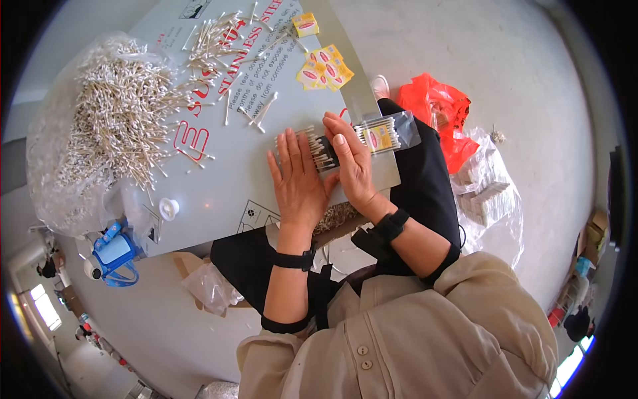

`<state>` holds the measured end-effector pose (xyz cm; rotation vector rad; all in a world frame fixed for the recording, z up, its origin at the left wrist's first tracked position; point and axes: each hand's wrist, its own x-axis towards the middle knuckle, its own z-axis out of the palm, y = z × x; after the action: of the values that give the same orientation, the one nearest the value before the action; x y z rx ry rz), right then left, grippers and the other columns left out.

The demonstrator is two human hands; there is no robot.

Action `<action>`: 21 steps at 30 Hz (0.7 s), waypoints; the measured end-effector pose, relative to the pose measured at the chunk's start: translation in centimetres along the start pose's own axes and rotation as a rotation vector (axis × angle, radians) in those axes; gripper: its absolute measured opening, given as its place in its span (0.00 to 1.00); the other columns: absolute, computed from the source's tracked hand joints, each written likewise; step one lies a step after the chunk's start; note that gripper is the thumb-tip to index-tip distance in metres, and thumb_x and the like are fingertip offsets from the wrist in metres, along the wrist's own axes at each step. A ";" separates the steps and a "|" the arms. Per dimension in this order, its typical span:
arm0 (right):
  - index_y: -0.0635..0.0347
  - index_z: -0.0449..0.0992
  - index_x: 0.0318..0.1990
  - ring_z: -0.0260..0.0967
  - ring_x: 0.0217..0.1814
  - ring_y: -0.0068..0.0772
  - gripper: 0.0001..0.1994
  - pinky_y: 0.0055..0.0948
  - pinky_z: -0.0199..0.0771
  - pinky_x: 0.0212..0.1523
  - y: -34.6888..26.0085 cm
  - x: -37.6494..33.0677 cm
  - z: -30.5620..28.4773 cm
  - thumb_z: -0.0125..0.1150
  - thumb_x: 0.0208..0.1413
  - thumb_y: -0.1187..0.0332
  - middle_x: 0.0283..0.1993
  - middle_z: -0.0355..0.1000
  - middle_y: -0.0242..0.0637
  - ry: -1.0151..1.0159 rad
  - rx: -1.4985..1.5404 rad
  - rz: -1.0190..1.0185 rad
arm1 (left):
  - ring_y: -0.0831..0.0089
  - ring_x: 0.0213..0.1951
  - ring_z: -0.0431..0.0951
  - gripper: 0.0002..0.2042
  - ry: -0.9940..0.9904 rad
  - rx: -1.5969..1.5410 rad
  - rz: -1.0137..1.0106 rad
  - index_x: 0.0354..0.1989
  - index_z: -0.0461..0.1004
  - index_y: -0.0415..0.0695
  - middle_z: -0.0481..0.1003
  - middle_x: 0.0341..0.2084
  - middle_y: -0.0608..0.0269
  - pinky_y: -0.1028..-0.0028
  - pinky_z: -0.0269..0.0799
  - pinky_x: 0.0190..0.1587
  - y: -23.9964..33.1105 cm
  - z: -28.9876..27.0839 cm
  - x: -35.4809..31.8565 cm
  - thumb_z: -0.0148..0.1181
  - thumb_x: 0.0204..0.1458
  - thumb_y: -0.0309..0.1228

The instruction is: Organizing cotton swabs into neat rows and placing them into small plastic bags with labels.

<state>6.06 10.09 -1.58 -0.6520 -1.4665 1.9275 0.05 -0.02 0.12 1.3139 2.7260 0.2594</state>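
Note:
A row of cotton swabs lies on a dark backing between my two hands at the table's near right part. My left hand is flat with its fingers stretched out, its edge against the left side of the row. On the other side, my right hand is open and turned on its side, fingers slightly curved and partly hiding the row. Just right of it lies a clear packet of cotton swabs with a yellow label, near the table edge.
A large clear bag of cotton swabs stands on the left. Loose swabs and yellow labels lie on the printed table. A blue bottle pouch hangs at the left edge. Red and clear bags rest on the floor.

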 end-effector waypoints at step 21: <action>0.68 0.69 0.58 0.60 0.68 0.36 0.17 0.32 0.57 0.67 -0.2 -0.9 0.5 0.48 0.68 0.65 0.66 0.64 0.44 0.031 -0.037 -0.010 | 0.54 0.73 0.46 0.39 -0.033 -0.069 0.056 0.69 0.56 0.44 0.49 0.71 0.50 0.45 0.41 0.70 -1.2 -0.5 -3.0 0.65 0.49 0.43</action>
<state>6.37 9.14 -1.29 -0.6871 -1.4862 1.8786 0.93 -3.10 0.44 1.3656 2.6310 0.3300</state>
